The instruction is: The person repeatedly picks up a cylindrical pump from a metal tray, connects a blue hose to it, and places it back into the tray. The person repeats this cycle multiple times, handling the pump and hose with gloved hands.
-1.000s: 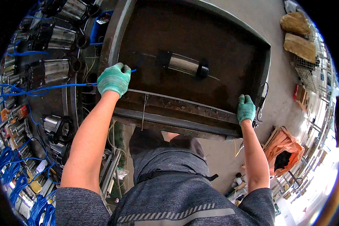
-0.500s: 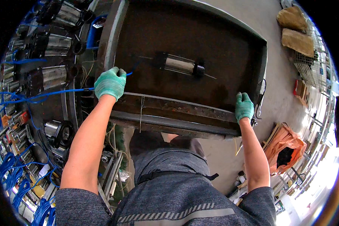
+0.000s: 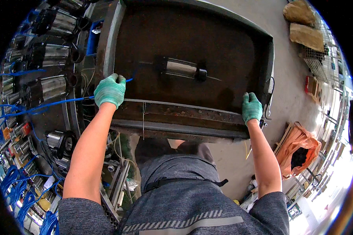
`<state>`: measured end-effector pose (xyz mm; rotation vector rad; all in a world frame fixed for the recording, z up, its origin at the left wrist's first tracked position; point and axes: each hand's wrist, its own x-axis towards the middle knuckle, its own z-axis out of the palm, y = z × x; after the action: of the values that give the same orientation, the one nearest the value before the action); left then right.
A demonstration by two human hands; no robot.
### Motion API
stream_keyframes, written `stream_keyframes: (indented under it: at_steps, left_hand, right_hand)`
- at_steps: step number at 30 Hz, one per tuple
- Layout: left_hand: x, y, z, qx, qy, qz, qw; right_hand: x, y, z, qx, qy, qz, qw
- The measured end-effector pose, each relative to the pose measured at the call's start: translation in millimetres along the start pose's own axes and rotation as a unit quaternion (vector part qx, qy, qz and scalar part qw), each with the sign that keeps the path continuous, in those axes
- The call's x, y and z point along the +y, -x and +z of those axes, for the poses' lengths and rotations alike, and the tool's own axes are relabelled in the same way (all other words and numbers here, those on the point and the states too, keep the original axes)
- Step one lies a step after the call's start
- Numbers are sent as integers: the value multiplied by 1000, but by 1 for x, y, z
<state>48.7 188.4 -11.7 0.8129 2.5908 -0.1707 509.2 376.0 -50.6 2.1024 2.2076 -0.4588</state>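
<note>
A dark metal tank stands in front of me, filled with what looks like murky brown liquid. A cylindrical pump with a silver body and black ends lies in it. My left hand, in a green knit glove, is closed at the tank's near left corner. A blue cable comes in from the left, passes under that hand and emerges toward the pump; the palm side is hidden. Also gloved in green, my right hand has its fingers curled over the near right rim.
Several similar silver-and-black pumps lie to the left, with blue cable coils at lower left. A blue bin sits beside the tank. On the right floor are an orange sack and a wire basket.
The whole view has shifted slightly, so the tank and pump appear a little farther left. Both hands keep their places at the tank's rim.
</note>
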Motion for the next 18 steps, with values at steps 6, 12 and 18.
stream_keyframes:
  at_steps: [6, 12, 18]
  left_hand:
    - [0, -1, 1, -6, -9, 2, 1000]
    - [1, 0, 0, 1, -14, 1, 1000]
    - [-1, -1, 2, 2, -16, 1, 1000]
  right_hand:
    - [-4, 1, -3, -1, 8, 4, 1000]
    - [0, 0, -1, -3, 4, 1, 1000]
    - [-5, 1, -4, -6, 8, 9, 1000]
